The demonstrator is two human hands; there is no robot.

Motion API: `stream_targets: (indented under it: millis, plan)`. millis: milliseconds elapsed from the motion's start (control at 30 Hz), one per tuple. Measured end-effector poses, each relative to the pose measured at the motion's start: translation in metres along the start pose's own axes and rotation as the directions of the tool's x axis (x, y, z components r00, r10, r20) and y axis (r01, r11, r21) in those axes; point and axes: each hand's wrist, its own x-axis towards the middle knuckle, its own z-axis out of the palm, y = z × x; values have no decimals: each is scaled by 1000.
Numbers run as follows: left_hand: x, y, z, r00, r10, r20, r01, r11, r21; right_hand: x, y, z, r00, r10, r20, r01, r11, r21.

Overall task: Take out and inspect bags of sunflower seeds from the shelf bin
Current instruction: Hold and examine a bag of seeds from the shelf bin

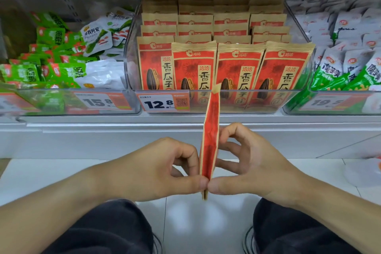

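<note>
A red and tan bag of sunflower seeds (210,130) stands edge-on to me in front of the shelf. My left hand (160,169) pinches its left side, thumb at the lower edge and fingers curled against it. My right hand (249,163) pinches the right side the same way. Behind it, the clear shelf bin (132,80) holds several rows of upright matching seed bags (239,68), with a 12.8 price tag (162,102) on its front.
A left bin (61,107) holds green and white snack packets behind a 15.8 tag. A right bin (334,107) holds white and green packets. The grey shelf edge (103,126) runs below the bins. My knees and shoes are over the white floor (202,229).
</note>
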Motion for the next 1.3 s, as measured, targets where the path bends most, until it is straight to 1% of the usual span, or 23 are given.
stream_targets:
  millis: [100,267,400,467,600,733,800,833,900,967,1033,1100,1167,1300]
  plan:
    - [-4,-4,0,1000,15,-11,-15,1000,10,-1,2,5,999,2,46,1,998,-56]
    - [-5,-7,-1,1000,21,-13,-21,1000,3,-1,3,7,995,-6,98,6,1000,-3]
    - [-5,-9,-3,1000,18,-6,-18,1000,-15,4,1,-3,982,-1,189,-5,999,34]
    - [-5,-9,-4,1000,14,-10,-14,1000,-14,5,2,-5,979,-9,205,-1,999,47]
    - [-6,-8,-6,999,17,-51,-18,1000,-21,8,7,-4,989,-20,147,10,998,68]
    - [-5,-6,-6,994,-40,-106,24,989,-144,10,5,-2,1000,15,25,-17,996,83]
    - [-4,-3,-5,989,-48,-137,27,988,-153,9,3,-2,999,21,-30,-20,1000,17]
    - [-2,-2,-4,983,-47,-177,19,988,-156,9,3,-2,998,12,-55,-14,999,-42]
    - [1,-1,-2,951,-58,-304,-3,980,-197,8,2,-3,995,-25,-94,8,985,-172]
    - [5,-2,-4,909,-73,-410,-37,966,-255,7,1,-3,993,-57,-104,31,971,-235]
    - [7,-2,-5,896,-62,-441,-74,956,-285,7,0,-3,990,-63,-122,37,978,-207]
    - [8,-3,-5,901,-51,-430,-95,945,-312,9,-2,-4,987,-52,-152,34,992,-118]
    - [9,-2,-3,906,-70,-417,-83,938,-338,10,-5,-5,986,-33,-166,23,998,-60]
    - [10,2,1,876,-93,-473,-101,924,-369,9,-5,-4,991,-12,-130,-3,994,-111]
